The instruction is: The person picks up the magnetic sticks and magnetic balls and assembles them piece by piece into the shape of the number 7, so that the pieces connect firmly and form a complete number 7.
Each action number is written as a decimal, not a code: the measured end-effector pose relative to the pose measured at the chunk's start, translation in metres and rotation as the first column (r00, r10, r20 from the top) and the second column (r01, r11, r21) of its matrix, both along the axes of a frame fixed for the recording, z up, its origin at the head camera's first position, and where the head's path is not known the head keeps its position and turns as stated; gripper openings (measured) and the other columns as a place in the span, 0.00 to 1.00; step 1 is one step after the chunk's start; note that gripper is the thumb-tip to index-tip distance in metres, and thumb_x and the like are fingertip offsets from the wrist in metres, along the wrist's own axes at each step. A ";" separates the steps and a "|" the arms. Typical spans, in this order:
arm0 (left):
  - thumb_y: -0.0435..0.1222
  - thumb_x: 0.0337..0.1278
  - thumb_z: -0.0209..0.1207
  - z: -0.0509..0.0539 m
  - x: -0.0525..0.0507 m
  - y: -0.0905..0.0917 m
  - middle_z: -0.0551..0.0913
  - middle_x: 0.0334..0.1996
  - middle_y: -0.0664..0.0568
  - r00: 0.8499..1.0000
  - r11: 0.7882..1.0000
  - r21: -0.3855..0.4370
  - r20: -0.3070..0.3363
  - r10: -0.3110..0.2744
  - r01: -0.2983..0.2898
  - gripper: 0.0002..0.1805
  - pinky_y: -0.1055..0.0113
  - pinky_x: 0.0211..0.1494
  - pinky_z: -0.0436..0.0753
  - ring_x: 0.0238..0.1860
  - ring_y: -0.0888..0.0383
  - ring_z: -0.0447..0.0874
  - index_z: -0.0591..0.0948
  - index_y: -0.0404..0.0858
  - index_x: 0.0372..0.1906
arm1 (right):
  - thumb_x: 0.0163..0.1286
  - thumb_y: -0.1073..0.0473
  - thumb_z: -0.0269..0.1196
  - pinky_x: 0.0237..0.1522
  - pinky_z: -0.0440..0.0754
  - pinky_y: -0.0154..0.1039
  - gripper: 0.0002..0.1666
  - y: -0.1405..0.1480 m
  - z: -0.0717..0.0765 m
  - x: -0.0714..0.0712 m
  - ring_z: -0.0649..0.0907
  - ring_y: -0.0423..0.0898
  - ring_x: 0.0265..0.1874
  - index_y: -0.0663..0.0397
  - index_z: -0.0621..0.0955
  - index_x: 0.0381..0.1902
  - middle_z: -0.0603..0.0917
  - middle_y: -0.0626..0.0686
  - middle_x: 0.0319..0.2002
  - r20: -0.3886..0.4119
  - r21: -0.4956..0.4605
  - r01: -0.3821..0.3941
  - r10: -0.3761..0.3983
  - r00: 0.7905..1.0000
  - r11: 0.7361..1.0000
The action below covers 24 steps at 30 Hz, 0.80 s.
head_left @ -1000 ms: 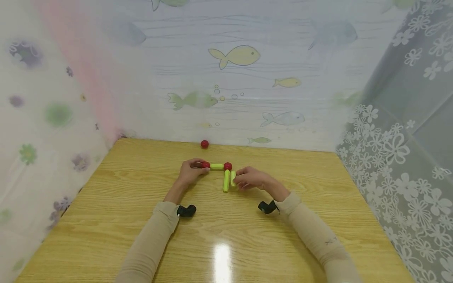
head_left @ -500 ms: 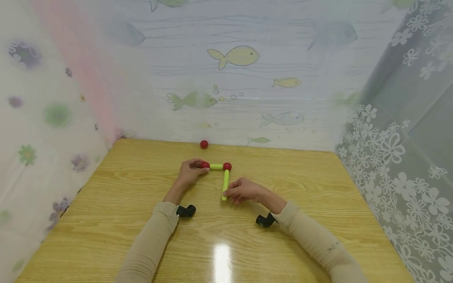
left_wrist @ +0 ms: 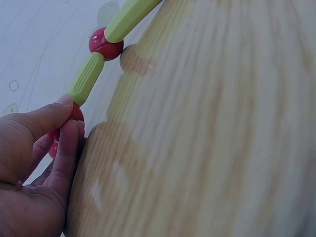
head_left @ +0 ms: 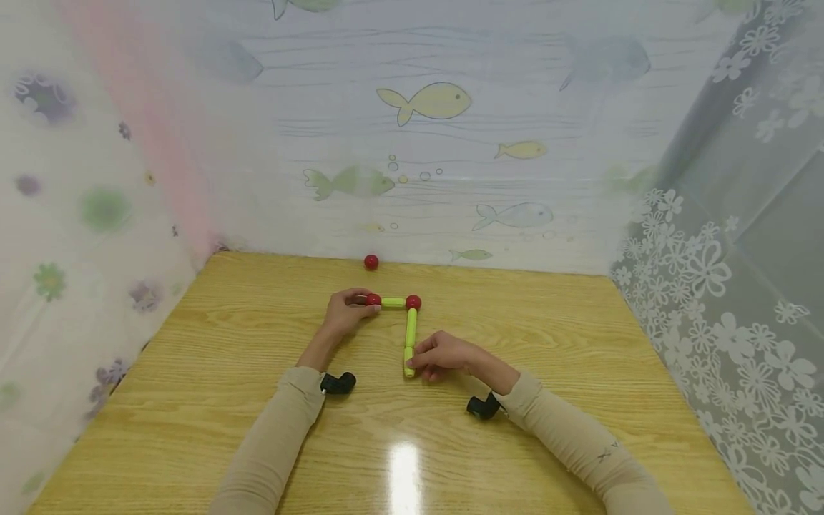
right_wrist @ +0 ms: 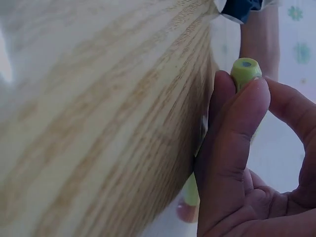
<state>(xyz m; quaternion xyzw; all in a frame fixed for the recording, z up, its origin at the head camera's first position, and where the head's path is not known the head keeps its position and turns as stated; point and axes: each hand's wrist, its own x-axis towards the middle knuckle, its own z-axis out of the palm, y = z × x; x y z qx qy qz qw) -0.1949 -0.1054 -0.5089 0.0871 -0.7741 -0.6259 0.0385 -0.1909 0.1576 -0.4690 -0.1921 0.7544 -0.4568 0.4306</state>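
My left hand (head_left: 348,313) pinches a red ball (head_left: 373,301) between thumb and fingers. A short green rod (head_left: 393,302) joins that ball to a second red ball (head_left: 413,302). From the second ball a longer green rod (head_left: 410,327) runs toward me. At its near end is a short green rod (head_left: 408,363), in line with it, pinched by my right hand (head_left: 444,355). In the right wrist view the thumb and fingers grip this short rod (right_wrist: 245,70), whose end face shows. The left wrist view shows the left hand (left_wrist: 39,158) on its ball (left_wrist: 76,114).
Another red ball (head_left: 371,262) lies at the back edge of the wooden table (head_left: 515,315). Printed curtains hang behind the table and at both sides. Black devices are on both wrists, the left one (head_left: 338,383) and the right one (head_left: 483,407).
My right hand has moved toward me with the short rod, from beside the long rod to its near end. The left hand has stayed on its ball.
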 end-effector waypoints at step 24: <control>0.34 0.57 0.73 -0.005 -0.003 0.000 0.84 0.54 0.37 1.000 1.000 0.017 0.001 0.003 -0.003 0.23 0.68 0.50 0.82 0.52 0.48 0.85 0.82 0.33 0.57 | 0.71 0.59 0.67 0.26 0.82 0.26 0.14 -0.002 -0.002 -0.004 0.83 0.34 0.19 0.68 0.88 0.41 0.89 0.51 0.26 0.103 -0.011 0.077 -0.076 0.992 0.997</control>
